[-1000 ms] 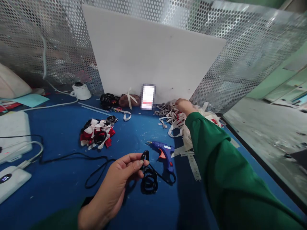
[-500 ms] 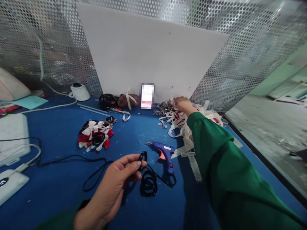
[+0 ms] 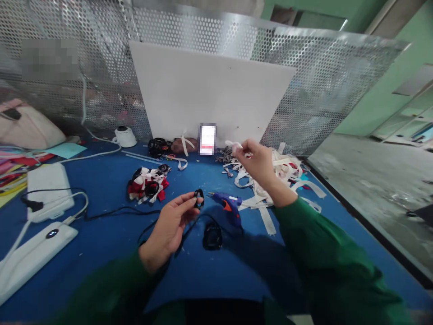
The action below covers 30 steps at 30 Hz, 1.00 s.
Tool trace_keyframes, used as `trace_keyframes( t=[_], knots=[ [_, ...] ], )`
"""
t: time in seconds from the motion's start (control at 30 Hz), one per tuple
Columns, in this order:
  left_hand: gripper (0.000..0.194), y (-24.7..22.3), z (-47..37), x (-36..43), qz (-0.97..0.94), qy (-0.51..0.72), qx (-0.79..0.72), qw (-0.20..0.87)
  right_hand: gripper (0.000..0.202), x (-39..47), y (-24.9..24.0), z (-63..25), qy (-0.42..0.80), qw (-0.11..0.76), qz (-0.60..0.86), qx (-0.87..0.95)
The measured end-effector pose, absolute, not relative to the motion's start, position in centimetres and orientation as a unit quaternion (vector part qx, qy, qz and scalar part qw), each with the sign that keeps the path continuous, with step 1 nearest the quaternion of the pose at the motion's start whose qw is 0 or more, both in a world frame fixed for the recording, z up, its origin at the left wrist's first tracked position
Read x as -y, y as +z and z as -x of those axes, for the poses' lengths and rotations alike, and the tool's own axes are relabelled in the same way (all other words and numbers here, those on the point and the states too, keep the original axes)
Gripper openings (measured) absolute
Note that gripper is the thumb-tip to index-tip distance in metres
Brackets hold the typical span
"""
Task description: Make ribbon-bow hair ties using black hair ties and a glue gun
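Observation:
My left hand (image 3: 169,221) pinches a black hair tie (image 3: 199,198) between thumb and fingers, just left of the glue gun's tip. My right hand (image 3: 260,164) is raised over the far right of the table, its fingers closed on a small whitish-pink ribbon bow (image 3: 233,146). Between and below the hands lies a blue glue gun (image 3: 230,211) with an orange trigger. More black hair ties (image 3: 212,235) rest in a small stack nearer to me. Under the right hand are a pile of grey bows (image 3: 223,156) and tangled white ribbon strips (image 3: 265,219).
Red, white and black hair ties with bows (image 3: 148,185) form a heap at left. A lit phone (image 3: 207,139) leans against a white board (image 3: 213,85). White power devices (image 3: 50,192) and cables occupy the left side. A black cord (image 3: 118,211) crosses the blue table.
My right hand has lifted out of the bow pile and come nearer, now with a whitish-pink bow. My left hand keeps its hair tie. The view has tilted up.

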<state>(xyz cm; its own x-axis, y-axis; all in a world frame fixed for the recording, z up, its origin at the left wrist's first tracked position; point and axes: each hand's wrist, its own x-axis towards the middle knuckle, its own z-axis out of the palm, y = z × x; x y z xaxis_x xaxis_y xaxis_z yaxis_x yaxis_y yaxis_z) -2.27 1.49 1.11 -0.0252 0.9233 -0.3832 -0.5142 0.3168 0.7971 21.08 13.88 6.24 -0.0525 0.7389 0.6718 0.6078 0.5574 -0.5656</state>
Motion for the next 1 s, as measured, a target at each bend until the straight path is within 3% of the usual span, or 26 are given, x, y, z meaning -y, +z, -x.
trace_keyframes(
  t=[0.13, 0.33, 0.57, 0.87, 1.0],
  knots=[
    [0.017, 1.9, 1.8, -1.9, -0.217, 0.558, -0.446, 0.665, 0.022, -6.1, 4.8, -18.4, 0.454, 0.528, 0.398, 0.597],
    [0.023, 3.1, 0.6, -2.6, -0.241, 0.546, -0.416, 0.686, 0.03, -2.5, 2.9, -17.5, 0.659, 0.518, 0.366, 0.404],
    [0.04, 2.2, -0.1, -2.1, -0.275, 0.528, -0.413, 0.689, 0.026, -1.5, 0.9, -17.5, 0.686, 0.524, 0.346, 0.367],
    [0.032, 0.7, -0.3, -1.6, -0.312, 0.527, -0.448, 0.652, 0.023, -0.5, -0.5, -16.2, 0.633, 0.487, 0.393, 0.455],
    [0.028, 0.6, -0.6, -1.5, -0.341, 0.542, -0.448, 0.623, 0.024, -0.3, 0.1, -16.5, 0.554, 0.522, 0.433, 0.482]
  ],
)
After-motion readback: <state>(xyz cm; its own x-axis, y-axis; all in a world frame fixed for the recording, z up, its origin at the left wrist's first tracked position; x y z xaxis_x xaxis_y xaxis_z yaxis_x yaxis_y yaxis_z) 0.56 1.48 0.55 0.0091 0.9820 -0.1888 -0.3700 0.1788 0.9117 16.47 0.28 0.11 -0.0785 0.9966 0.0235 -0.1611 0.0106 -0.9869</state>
